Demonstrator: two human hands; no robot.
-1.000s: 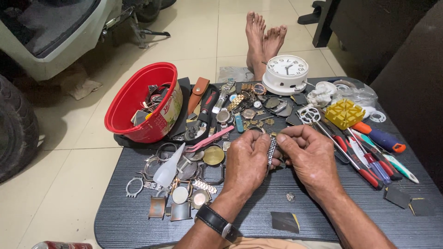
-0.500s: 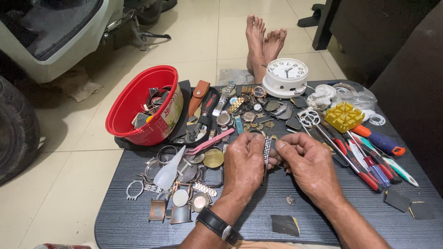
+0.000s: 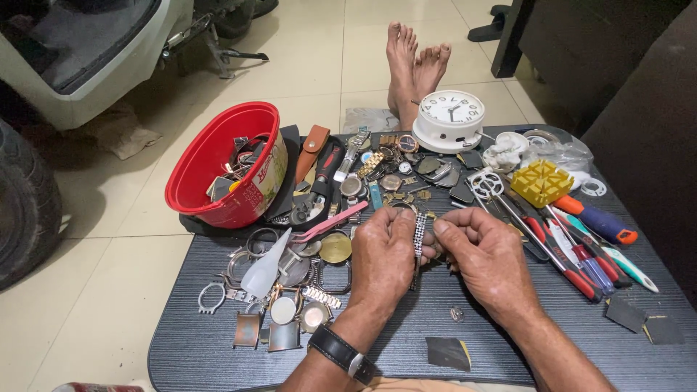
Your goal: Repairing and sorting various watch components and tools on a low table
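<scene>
Hands are meeting over the dark grey table (image 3: 218, 348), both pinching a slim metal watch bracelet (image 3: 419, 236) that is hanging upright between them: the left hand (image 3: 385, 258) is gripping its upper part, the right hand (image 3: 488, 258) is nipping it from the other side. Beyond the bracelet, watch parts (image 3: 377, 170) are lying scattered. Farther beyond it, a white clock (image 3: 449, 120) is standing, with a red bowl (image 3: 210, 167) off to the bracelet's left.

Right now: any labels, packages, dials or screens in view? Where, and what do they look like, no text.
Label on red bowl: pale printed band on its outer wall, left of the table.
White clock: round dial with dark hands, far table edge.
Clear plastic bag: crumpled, far right, behind the yellow block.
No screens.
</scene>
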